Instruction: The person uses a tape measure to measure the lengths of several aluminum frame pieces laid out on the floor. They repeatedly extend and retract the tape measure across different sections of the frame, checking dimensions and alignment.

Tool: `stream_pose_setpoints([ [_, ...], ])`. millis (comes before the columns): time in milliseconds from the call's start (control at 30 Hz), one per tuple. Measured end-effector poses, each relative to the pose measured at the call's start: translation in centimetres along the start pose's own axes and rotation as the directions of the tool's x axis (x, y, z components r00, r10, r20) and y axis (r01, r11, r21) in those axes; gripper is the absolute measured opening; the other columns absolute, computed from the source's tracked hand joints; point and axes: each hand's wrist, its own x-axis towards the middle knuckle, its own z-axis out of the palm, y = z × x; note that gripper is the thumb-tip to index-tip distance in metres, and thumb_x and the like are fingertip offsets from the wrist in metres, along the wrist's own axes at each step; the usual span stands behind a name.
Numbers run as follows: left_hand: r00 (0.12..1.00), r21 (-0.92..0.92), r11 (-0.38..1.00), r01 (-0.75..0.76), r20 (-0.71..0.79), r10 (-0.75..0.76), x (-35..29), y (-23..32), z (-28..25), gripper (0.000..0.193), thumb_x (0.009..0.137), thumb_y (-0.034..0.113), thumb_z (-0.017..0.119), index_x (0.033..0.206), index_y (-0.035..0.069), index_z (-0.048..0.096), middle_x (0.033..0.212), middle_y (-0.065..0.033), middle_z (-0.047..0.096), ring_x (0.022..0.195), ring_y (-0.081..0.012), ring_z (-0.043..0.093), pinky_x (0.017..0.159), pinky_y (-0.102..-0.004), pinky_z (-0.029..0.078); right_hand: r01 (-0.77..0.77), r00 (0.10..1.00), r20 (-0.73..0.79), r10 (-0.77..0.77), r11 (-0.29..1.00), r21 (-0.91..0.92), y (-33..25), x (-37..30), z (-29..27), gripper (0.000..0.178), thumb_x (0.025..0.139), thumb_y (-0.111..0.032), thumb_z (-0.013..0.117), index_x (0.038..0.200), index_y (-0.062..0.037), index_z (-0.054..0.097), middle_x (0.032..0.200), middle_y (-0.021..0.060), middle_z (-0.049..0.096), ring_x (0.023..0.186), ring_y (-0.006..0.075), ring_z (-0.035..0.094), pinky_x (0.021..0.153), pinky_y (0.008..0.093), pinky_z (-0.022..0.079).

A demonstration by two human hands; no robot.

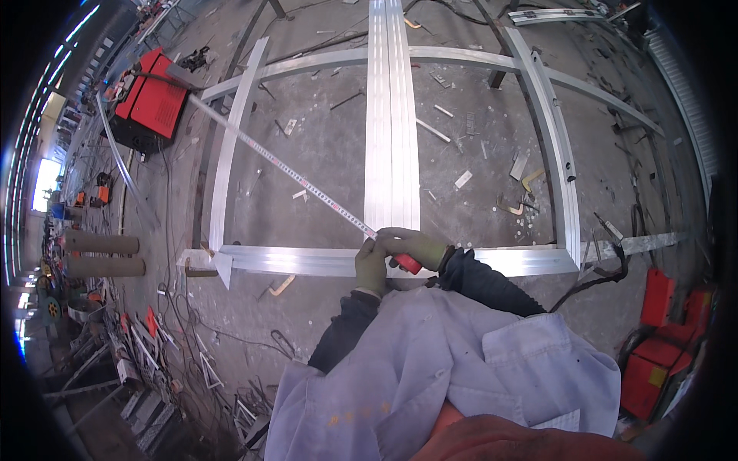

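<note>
I hold a tape measure with a red case [407, 264] over the front rail [300, 260] of a silver metal frame. Its white blade [298, 180] runs out up and to the left, crossing the frame's left side bar [235, 146] toward a red machine. My left hand [370, 269], in a green glove, is closed at the blade near the case. Just right of it, my right hand [421, 246], gloved alike, wraps over the case, hiding part of it. Two long silver profiles [392, 123] lie side by side, reaching away from my hands.
The red machine [156, 96] stands at the far left, two brown cylinders [104, 266] below it. Metal offcuts [463, 179] and yellow-handled clamps [532, 180] lie on the floor inside the frame. Red equipment [653, 361] stands at the right, and a black cable [596, 283] runs near the right corner.
</note>
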Motion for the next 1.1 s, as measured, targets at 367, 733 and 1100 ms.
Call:
stream_pose_setpoints([
  [367, 0.948, -0.160, 0.957, 0.240, -0.176, -0.267, 7.2, -0.5, -8.7, 0.034, 0.094, 0.033, 0.074, 0.107, 0.002, 0.075, 0.090, -0.0038, 0.068, 0.086, -0.0146, 0.063, 0.072, -0.0291, 0.045, -0.245, 0.954, -0.257, 0.155, 0.896, -0.370, 9.5, 4.0, -6.7, 0.036, 0.090, -0.025, 0.075, 0.113, 0.0019, 0.080, 0.102, 0.0109, 0.079, 0.094, 0.0187, 0.073, 0.087, 0.0320, 0.057],
  [733, 0.861, -0.058, 0.859, 0.509, 0.031, -0.508, 9.7, -6.1, -11.2, 0.056, 0.102, 0.048, 0.067, 0.127, -0.002, 0.070, 0.120, -0.0117, 0.075, 0.099, -0.0207, 0.069, 0.083, -0.0350, 0.052, -0.389, 0.910, -0.300, 0.286, 0.839, -0.381, 8.0, 5.0, -8.4, 0.031, 0.091, -0.020, 0.076, 0.111, 0.0032, 0.079, 0.098, 0.0090, 0.079, 0.090, 0.0180, 0.073, 0.086, 0.0329, 0.057],
  [1100, 0.733, 0.056, 0.741, 0.669, 0.113, -0.670, 8.4, -6.7, -8.4, 0.060, 0.101, 0.048, 0.062, 0.127, -0.005, 0.071, 0.130, -0.0148, 0.076, 0.111, -0.0297, 0.069, 0.092, -0.0453, 0.052, -0.477, 0.866, -0.380, 0.326, 0.767, -0.429, 10.6, 2.2, -12.4, 0.028, 0.089, -0.018, 0.078, 0.108, 0.0013, 0.080, 0.095, 0.0071, 0.079, 0.089, 0.0164, 0.072, 0.084, 0.0318, 0.057],
])
